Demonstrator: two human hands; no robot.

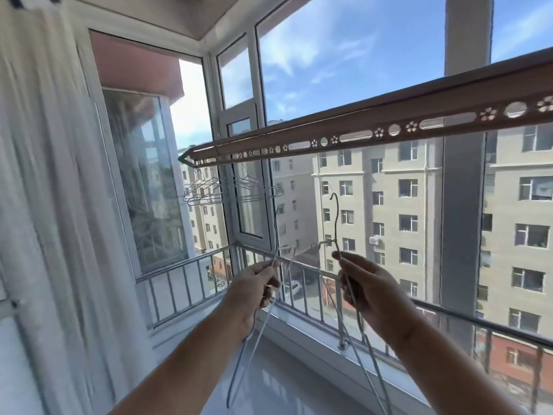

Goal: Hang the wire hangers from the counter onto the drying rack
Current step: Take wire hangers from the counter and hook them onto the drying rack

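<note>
My left hand (254, 290) grips a thin wire hanger (276, 235) just below its hook, and the frame trails down toward the counter. A second wire hanger (336, 217) is pinched in my right hand (371, 290), with its hook pointing up and left. Both hooks sit well below the drying rack (359, 136), a brown perforated bar that slants across the window from lower left to upper right. Several wire hangers (206, 190) hang from the bar's far left end.
A white counter (287, 384) runs below the window, with a metal guard rail (185, 265) along the glass. White curtains (45, 205) hang on the left. A window sash (248, 181) stands open behind the hung hangers.
</note>
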